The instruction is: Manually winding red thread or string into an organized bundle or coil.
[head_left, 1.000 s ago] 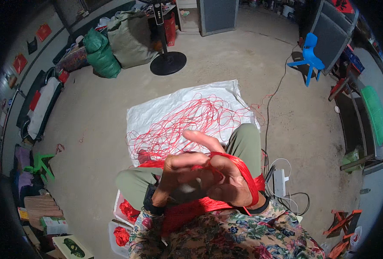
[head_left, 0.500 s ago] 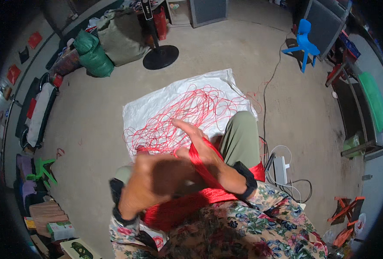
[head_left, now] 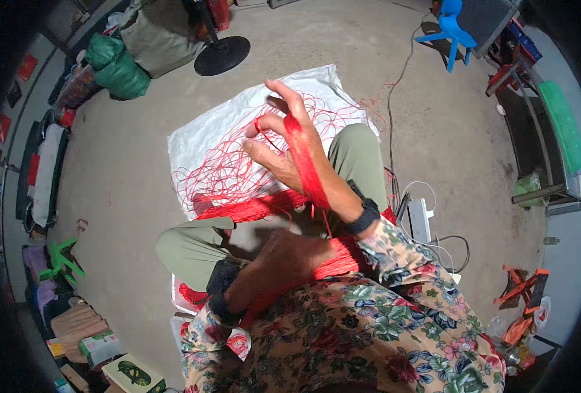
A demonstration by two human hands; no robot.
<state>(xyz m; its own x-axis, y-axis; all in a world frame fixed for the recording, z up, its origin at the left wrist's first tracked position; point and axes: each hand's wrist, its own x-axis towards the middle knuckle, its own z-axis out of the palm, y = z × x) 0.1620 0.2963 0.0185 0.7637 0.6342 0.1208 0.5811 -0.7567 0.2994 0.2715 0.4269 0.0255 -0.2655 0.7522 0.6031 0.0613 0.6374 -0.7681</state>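
right hand [head_left: 289, 147]: fingers apart, red string [head_left: 303, 164] draped across | left hand [head_left: 290, 259], 6 o'clock: clamped on string bundle [head_left: 339, 259]

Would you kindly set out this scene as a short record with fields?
Setting: concrete floor, person seated
Right hand: raised, fingers spread, red string wound over it
Left hand: low at the lap, on the red string bundle
Ahead: white sack sheet with loose red string
Nearby: fan base, green bag, blue chair, power strip
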